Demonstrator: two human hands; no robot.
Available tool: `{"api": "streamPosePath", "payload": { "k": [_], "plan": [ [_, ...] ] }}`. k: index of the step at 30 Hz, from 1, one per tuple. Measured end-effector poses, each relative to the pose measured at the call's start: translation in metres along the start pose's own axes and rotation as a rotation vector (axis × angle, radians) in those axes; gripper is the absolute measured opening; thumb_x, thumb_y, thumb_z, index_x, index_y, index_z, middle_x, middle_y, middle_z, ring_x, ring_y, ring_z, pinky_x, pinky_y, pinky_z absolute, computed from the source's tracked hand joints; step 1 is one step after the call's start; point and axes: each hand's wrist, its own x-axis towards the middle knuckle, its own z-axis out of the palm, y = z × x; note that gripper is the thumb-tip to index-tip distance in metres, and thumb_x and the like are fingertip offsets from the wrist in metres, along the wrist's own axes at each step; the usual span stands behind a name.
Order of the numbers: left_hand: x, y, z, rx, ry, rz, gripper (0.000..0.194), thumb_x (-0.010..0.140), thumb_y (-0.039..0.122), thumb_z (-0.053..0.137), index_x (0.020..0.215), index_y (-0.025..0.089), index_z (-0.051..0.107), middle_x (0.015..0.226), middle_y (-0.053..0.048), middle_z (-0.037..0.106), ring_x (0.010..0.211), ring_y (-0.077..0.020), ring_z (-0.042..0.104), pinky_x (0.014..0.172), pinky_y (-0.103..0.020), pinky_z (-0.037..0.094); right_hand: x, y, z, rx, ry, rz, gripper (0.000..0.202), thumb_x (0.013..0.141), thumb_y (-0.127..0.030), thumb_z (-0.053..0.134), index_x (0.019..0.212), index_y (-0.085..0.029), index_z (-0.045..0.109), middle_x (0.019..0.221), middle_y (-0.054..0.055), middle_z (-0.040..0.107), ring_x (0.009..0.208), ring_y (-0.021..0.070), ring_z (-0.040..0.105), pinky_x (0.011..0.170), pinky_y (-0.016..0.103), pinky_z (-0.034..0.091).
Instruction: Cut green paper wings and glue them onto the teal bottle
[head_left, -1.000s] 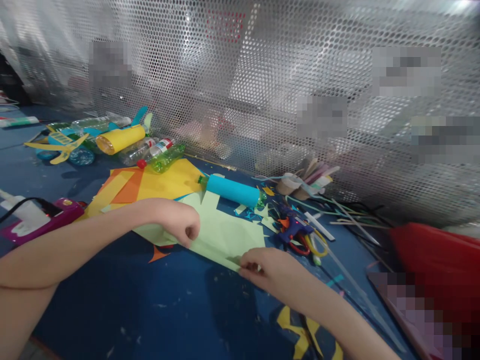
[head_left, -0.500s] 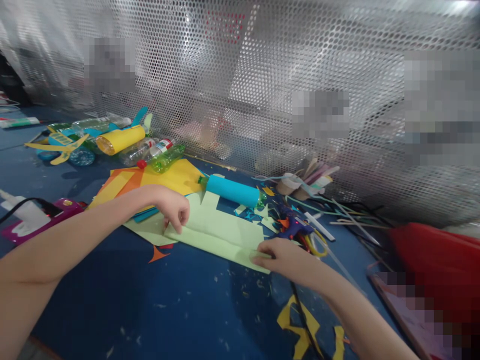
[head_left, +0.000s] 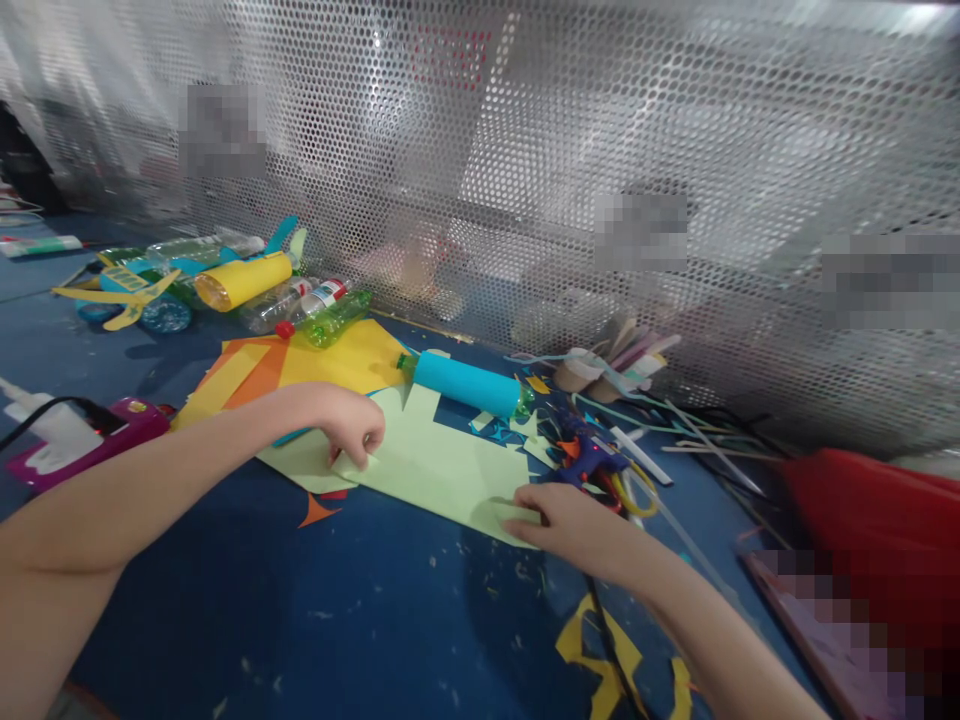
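Note:
A light green paper sheet [head_left: 442,465] lies on the blue table, its near edge toward me. My left hand [head_left: 354,428] is closed in a pinch on the sheet's left end. At the right end, my right hand [head_left: 559,515] has its thumb and fingers together on the paper's near corner. Just beyond the sheet lies a bottle wrapped in blue paper [head_left: 466,383]. Yellow and orange sheets [head_left: 345,355] are spread behind my left hand.
Plastic bottles [head_left: 330,310] and a yellow-wrapped bottle [head_left: 244,280] lie at the back left. A purple power strip [head_left: 139,425] is at the left. A glue gun [head_left: 589,460] and scissors [head_left: 636,490] lie at the right. Behind stands a perforated screen [head_left: 465,150].
The raised fold along the near edge of the green paper now looks flatter. My left hand has shifted slightly right and down; my right hand is nearly still.

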Motion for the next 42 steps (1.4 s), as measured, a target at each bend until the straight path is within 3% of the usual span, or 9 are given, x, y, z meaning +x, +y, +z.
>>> {"api": "streamPosePath", "payload": {
  "k": [6, 9, 11, 14, 17, 20, 27, 32, 42],
  "plan": [
    [-0.004, 0.018, 0.002, 0.175, 0.064, -0.065, 0.01, 0.063, 0.015, 0.052, 0.053, 0.016, 0.051, 0.049, 0.001, 0.048, 0.04, -0.0085, 0.033, 0.042, -0.024, 0.024, 0.0, 0.0, 0.001, -0.014, -0.042, 0.005, 0.031, 0.083, -0.041, 0.045, 0.062, -0.018, 0.04, 0.064, 0.001, 0.047, 0.054, 0.0126, 0.041, 0.049, 0.025, 0.021],
    [-0.009, 0.025, 0.004, 0.291, 0.095, -0.126, 0.01, 0.064, 0.012, 0.052, 0.054, 0.015, 0.053, 0.048, 0.0, 0.046, 0.042, -0.0107, 0.037, 0.044, -0.025, 0.024, 0.0, -0.002, 0.001, -0.038, -0.062, 0.004, 0.03, 0.084, -0.041, 0.042, 0.064, -0.018, 0.039, 0.066, 0.001, 0.046, 0.056, 0.0126, 0.042, 0.05, 0.025, 0.022],
    [-0.013, 0.028, 0.01, 0.395, 0.236, -0.133, 0.004, 0.065, 0.011, 0.056, 0.064, 0.014, 0.057, 0.057, -0.003, 0.053, 0.05, -0.0149, 0.047, 0.047, -0.026, 0.028, -0.001, -0.003, 0.0, -0.052, -0.06, -0.004, 0.029, 0.085, -0.04, 0.042, 0.065, -0.018, 0.039, 0.066, 0.001, 0.046, 0.057, 0.0127, 0.043, 0.05, 0.025, 0.023],
    [-0.013, 0.038, 0.028, 0.522, 0.564, 0.078, 0.02, 0.068, 0.005, 0.055, 0.086, 0.014, 0.058, 0.083, -0.007, 0.06, 0.076, -0.0209, 0.053, 0.059, -0.028, 0.034, -0.001, -0.002, 0.001, -0.047, -0.063, -0.009, 0.028, 0.085, -0.039, 0.042, 0.067, -0.018, 0.04, 0.068, 0.001, 0.048, 0.058, 0.0131, 0.044, 0.051, 0.025, 0.023],
    [-0.002, 0.058, 0.056, 0.543, 0.634, 0.41, 0.017, 0.08, 0.011, 0.05, 0.094, 0.016, 0.057, 0.091, -0.007, 0.059, 0.083, -0.0196, 0.051, 0.065, -0.029, 0.036, 0.001, 0.001, 0.002, -0.027, -0.057, -0.032, 0.025, 0.084, -0.036, 0.043, 0.067, -0.018, 0.041, 0.068, 0.001, 0.049, 0.06, 0.0135, 0.044, 0.051, 0.025, 0.024],
    [0.013, 0.082, 0.084, 0.597, 0.722, 0.427, 0.02, 0.086, 0.012, 0.041, 0.101, 0.012, 0.055, 0.098, -0.01, 0.058, 0.081, -0.0193, 0.05, 0.064, -0.031, 0.036, 0.002, 0.003, 0.004, -0.023, -0.051, -0.049, 0.02, 0.082, -0.031, 0.045, 0.067, -0.018, 0.041, 0.068, 0.001, 0.05, 0.062, 0.0136, 0.045, 0.053, 0.025, 0.024],
    [0.019, 0.098, 0.105, 0.596, 0.772, 0.31, 0.032, 0.087, 0.04, 0.046, 0.096, 0.012, 0.06, 0.103, -0.011, 0.053, 0.087, -0.023, 0.047, 0.067, -0.034, 0.034, 0.001, 0.0, 0.001, -0.022, -0.052, -0.049, 0.024, 0.082, -0.033, 0.045, 0.065, -0.018, 0.038, 0.064, -0.001, 0.045, 0.059, 0.012, 0.042, 0.051, 0.024, 0.023],
    [0.019, 0.098, 0.105, 0.521, 0.737, 0.279, 0.032, 0.086, 0.041, 0.048, 0.09, 0.012, 0.06, 0.089, -0.008, 0.053, 0.08, -0.0213, 0.046, 0.063, -0.033, 0.034, 0.001, 0.0, 0.0, -0.024, -0.051, -0.056, 0.025, 0.083, -0.035, 0.045, 0.065, -0.018, 0.039, 0.065, -0.001, 0.045, 0.058, 0.0116, 0.041, 0.051, 0.024, 0.023],
    [0.017, 0.096, 0.105, 0.511, 0.739, 0.31, 0.029, 0.087, 0.039, 0.047, 0.086, 0.012, 0.059, 0.091, -0.009, 0.055, 0.081, -0.0221, 0.046, 0.065, -0.033, 0.035, 0.001, 0.004, 0.001, -0.024, -0.059, -0.056, 0.029, 0.084, -0.04, 0.043, 0.066, -0.018, 0.038, 0.065, -0.001, 0.043, 0.058, 0.0116, 0.04, 0.05, 0.024, 0.022]
  ]
}}
